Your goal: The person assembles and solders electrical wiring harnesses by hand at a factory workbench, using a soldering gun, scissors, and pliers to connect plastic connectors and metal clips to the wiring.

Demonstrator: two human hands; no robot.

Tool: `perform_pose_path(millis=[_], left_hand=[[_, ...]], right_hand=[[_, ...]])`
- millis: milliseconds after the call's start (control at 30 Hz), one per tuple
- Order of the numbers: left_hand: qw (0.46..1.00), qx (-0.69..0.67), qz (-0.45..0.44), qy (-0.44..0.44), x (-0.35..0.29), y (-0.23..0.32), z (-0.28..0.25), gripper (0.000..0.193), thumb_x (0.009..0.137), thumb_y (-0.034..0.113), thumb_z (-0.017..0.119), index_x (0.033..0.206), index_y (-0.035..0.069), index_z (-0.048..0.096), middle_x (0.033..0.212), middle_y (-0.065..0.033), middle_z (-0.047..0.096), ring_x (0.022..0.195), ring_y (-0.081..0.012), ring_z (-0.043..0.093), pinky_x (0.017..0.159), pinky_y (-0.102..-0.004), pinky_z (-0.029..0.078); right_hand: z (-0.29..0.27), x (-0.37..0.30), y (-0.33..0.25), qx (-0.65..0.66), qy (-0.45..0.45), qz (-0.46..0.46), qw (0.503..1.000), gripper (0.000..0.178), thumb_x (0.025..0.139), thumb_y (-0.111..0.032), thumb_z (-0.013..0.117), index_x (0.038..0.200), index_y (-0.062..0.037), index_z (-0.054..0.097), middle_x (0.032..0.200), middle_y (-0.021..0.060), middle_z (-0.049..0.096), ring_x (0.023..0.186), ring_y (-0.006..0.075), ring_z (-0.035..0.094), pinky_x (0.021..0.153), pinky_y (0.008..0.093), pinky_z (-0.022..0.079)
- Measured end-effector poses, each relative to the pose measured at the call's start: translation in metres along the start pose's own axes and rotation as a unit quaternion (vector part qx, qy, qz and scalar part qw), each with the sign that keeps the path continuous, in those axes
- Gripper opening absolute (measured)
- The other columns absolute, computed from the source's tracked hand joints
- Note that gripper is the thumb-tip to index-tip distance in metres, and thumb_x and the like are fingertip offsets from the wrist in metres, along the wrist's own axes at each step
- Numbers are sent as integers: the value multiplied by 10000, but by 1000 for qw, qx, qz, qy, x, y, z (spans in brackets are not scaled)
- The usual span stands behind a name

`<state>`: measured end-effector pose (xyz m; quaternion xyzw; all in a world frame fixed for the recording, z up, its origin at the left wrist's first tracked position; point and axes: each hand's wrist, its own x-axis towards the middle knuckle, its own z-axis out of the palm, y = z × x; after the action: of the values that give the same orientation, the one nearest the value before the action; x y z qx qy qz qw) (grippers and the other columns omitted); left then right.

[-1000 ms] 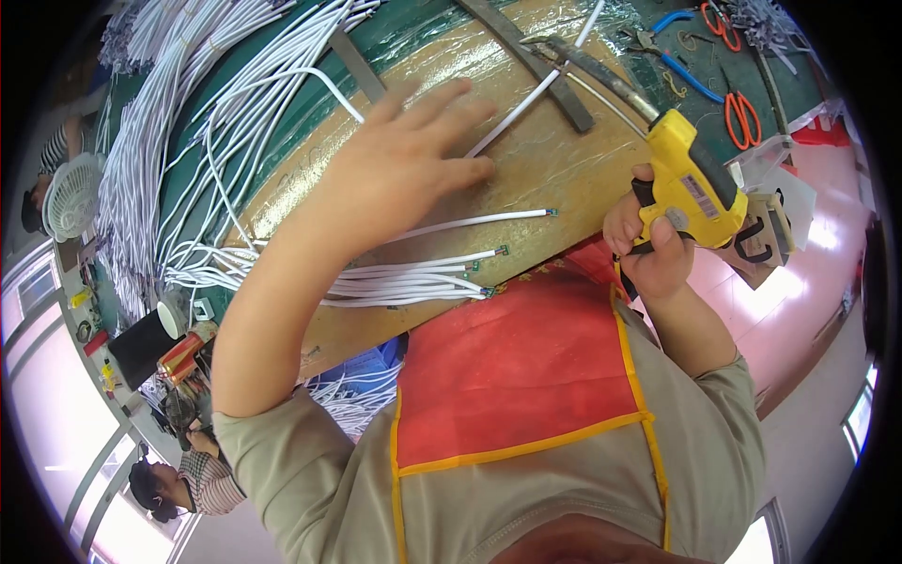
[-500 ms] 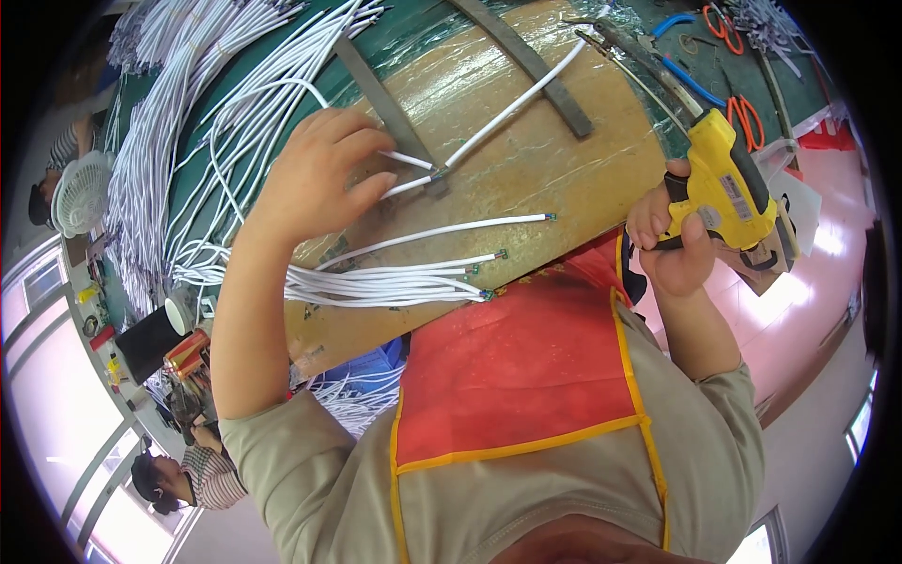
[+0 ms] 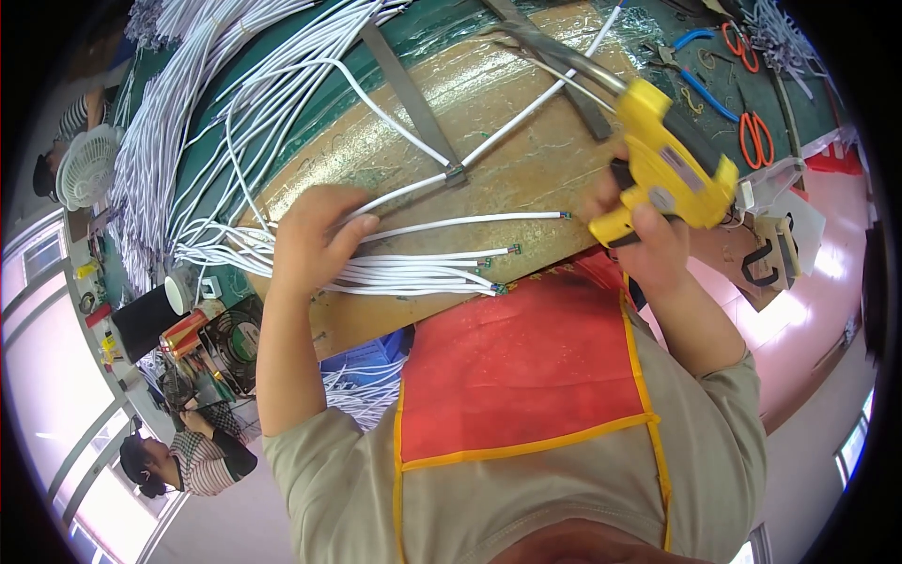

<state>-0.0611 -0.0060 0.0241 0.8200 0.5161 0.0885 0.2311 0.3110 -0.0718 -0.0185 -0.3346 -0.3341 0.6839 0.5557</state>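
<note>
Brown worktop (image 3: 545, 174), near edge — left hand (image 3: 312, 240) by white cables (image 3: 376, 273), can't tell if it's gripping — right hand (image 3: 655, 246) holds a yellow soldering gun (image 3: 658, 155).

A green-topped table (image 3: 763, 99) carries long white cables (image 3: 174, 127) and a flat brown board (image 3: 517, 164) beneath 2 grey metal bars (image 3: 406, 86).

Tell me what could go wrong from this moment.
1. The yellow soldering gun in the right hand crosses the white cable in this view; if its metal end is hot, careless contact might mark the sheath.
2. The cable joint lies at the end of a flat metal bar, so a tug from the left hand might shift it.
3. Several white cable ends lie near the brown board's front edge, where the red apron might snag them.
</note>
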Motion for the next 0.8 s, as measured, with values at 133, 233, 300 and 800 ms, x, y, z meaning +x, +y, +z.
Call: perform_pose_path(millis=[133,233,300,800], left_hand=[[1000,-12,7,5,-14,18,3,174,833,168,692,955,44,696,862,-119,669,844,-330,627,752,-415,482],[1000,-13,-18,18,-26,35,4,157,838,170,694,951,61,699,845,-99,670,807,-317,630,726,-409,489],[996,-20,-40,72,-35,55,13,149,851,182,691,959,81,702,824,-95,665,769,-304,634,687,-408,503],[934,200,104,276,50,20,8,472,834,151,693,1294,136,585,1334,-157,539,1261,-349,485,1038,-464,393]], right_hand=[[38,40,9,31,47,11,998,694,910,-282,639,1465,-27,309,1357,161,485,1267,352,493,1027,507,435],[49,66,11,37,31,50,998,648,926,-241,613,1469,-41,321,1449,170,438,1327,377,455,1074,515,408],[63,84,7,29,18,45,998,593,937,-217,595,1453,-47,356,1411,150,483,1281,339,510,1065,459,430],[95,139,-1,-14,-74,6,997,431,873,-262,705,1211,-6,624,1090,32,659,999,107,606,857,253,470]])
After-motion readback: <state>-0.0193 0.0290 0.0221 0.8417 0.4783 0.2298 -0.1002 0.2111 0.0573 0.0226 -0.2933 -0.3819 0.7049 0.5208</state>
